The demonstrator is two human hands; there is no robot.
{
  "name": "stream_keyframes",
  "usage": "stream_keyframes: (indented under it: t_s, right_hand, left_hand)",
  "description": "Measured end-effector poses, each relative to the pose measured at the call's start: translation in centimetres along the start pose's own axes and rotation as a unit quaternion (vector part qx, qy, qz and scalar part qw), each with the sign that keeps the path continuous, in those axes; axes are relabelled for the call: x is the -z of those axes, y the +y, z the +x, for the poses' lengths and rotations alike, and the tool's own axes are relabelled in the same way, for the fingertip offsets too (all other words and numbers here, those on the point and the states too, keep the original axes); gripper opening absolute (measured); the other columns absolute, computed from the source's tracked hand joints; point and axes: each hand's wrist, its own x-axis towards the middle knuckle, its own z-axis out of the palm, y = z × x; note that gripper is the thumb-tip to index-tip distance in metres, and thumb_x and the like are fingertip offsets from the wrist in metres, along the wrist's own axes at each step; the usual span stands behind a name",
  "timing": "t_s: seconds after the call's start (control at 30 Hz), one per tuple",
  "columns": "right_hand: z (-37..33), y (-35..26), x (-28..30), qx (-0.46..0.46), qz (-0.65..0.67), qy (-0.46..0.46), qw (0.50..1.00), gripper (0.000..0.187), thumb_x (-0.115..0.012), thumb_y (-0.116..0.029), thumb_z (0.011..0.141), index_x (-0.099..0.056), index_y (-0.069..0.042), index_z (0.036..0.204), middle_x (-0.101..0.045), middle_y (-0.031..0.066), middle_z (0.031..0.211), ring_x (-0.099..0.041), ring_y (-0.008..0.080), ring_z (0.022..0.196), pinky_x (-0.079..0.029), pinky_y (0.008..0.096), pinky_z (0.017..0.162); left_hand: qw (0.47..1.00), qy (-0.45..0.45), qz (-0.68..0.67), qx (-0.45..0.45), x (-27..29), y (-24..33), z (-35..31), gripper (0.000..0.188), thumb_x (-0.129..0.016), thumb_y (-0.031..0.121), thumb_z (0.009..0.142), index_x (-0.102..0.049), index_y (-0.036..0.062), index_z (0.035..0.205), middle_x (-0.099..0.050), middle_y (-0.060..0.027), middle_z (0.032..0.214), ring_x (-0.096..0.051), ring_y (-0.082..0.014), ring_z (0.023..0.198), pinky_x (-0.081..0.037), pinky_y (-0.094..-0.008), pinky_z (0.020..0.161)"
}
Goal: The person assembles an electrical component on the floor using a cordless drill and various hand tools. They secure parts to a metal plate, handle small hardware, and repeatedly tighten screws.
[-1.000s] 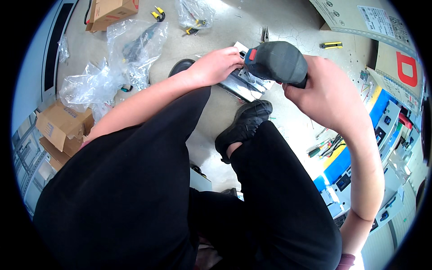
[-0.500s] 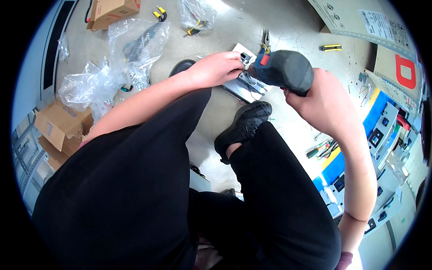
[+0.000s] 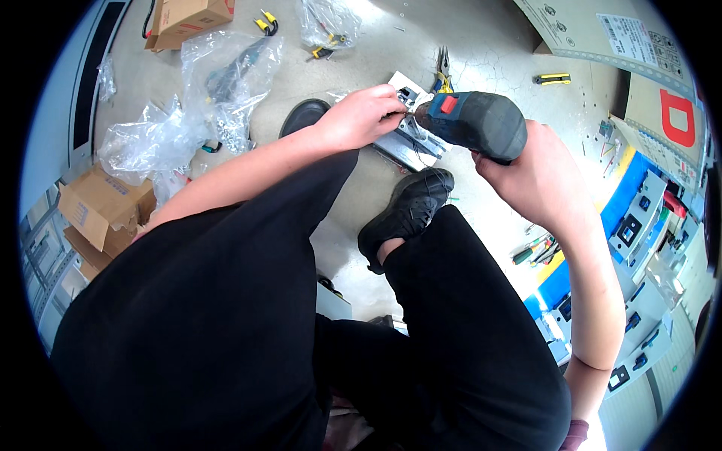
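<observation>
My right hand (image 3: 532, 169) is wrapped round the grip of a dark cordless drill (image 3: 481, 124) with a red switch on its top. The drill points left, its nose close to the fingertips of my left hand (image 3: 368, 116). Those fingertips are pinched together at the tip of the drill; what they hold is too small to make out. Under both hands, a pale metal plate (image 3: 406, 152) with small dark fittings lies at an angle on the floor. Just beyond the drill are pliers (image 3: 443, 68) with yellow on the handles.
Crumpled clear plastic bags (image 3: 154, 143) and an open cardboard box (image 3: 105, 210) lie to the left. A yellow utility knife (image 3: 553, 79) rests far right. Several hand tools (image 3: 538, 250) and a blue-edged panel (image 3: 628, 203) are at the right. My black shoe (image 3: 406, 214) stands near the plate.
The drill has tilted slightly and shifted a little, and my right hand has dropped slightly with it. My left hand stays pinched at its tip, almost unmoved. My far shoe shows slightly more.
</observation>
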Motion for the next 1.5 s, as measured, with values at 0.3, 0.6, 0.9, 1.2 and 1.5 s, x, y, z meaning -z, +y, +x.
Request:
stream_keyframes:
  t_s: [0.3,0.6,0.9,1.2,1.5]
  right_hand:
    - [0.2,-0.4,0.1,0.022,-0.015,0.019,0.999,0.018,-0.071,-0.015,0.086,-0.074,-0.001,0.097,-0.075,0.0247,0.087,-0.074,0.0441,0.090,-0.061,0.0504,0.087]
    - [0.3,-0.8,0.1,0.008,-0.021,-0.004,1.000,0.019,-0.071,-0.015,0.087,-0.074,0.000,0.098,-0.075,0.0250,0.086,-0.074,0.0444,0.089,-0.061,0.0500,0.087]
    - [-0.2,-1.4,1.3,-0.024,0.006,-0.006,1.000,0.022,-0.073,-0.017,0.087,-0.076,0.002,0.098,-0.074,0.0265,0.085,-0.075,0.0435,0.087,-0.061,0.0487,0.084]
    - [-0.5,-1.1,1.2,-0.011,0.003,-0.016,1.000,0.020,-0.073,-0.015,0.086,-0.076,0.001,0.097,-0.074,0.0257,0.084,-0.075,0.0437,0.085,-0.061,0.0489,0.084]
    - [-0.7,-1.1,0.5,0.001,-0.030,-0.006,1.000,0.020,-0.072,-0.014,0.085,-0.075,-0.001,0.100,-0.075,0.0242,0.087,-0.075,0.0436,0.089,-0.061,0.0501,0.087]
  left_hand:
    - [1.000,-0.012,0.007,0.013,0.3,-0.1,0.4,0.016,-0.071,0.011,0.096,-0.071,0.0012,0.109,-0.064,-0.0117,0.105,-0.067,-0.0311,0.089,-0.055,-0.0403,0.080]
    - [0.999,-0.013,-0.043,0.015,0.2,-0.4,0.3,0.016,-0.071,0.005,0.093,-0.070,0.0011,0.108,-0.065,-0.0091,0.105,-0.066,-0.0249,0.081,-0.055,-0.0362,0.074]
    - [0.998,-0.030,-0.024,0.057,0.3,0.1,0.3,0.017,-0.072,0.013,0.096,-0.076,0.0030,0.109,-0.064,-0.0120,0.106,-0.069,-0.0317,0.097,-0.056,-0.0417,0.086]
    - [0.999,-0.011,-0.024,0.026,-0.1,-0.3,0.2,0.015,-0.074,0.007,0.091,-0.066,0.0014,0.102,-0.058,-0.0105,0.101,-0.063,-0.0301,0.090,-0.053,-0.0398,0.079]
    - [0.999,-0.006,-0.031,0.018,-0.2,-0.4,0.3,0.018,-0.075,0.003,0.085,-0.067,0.0027,0.102,-0.058,-0.0100,0.100,-0.064,-0.0303,0.091,-0.054,-0.0398,0.080]
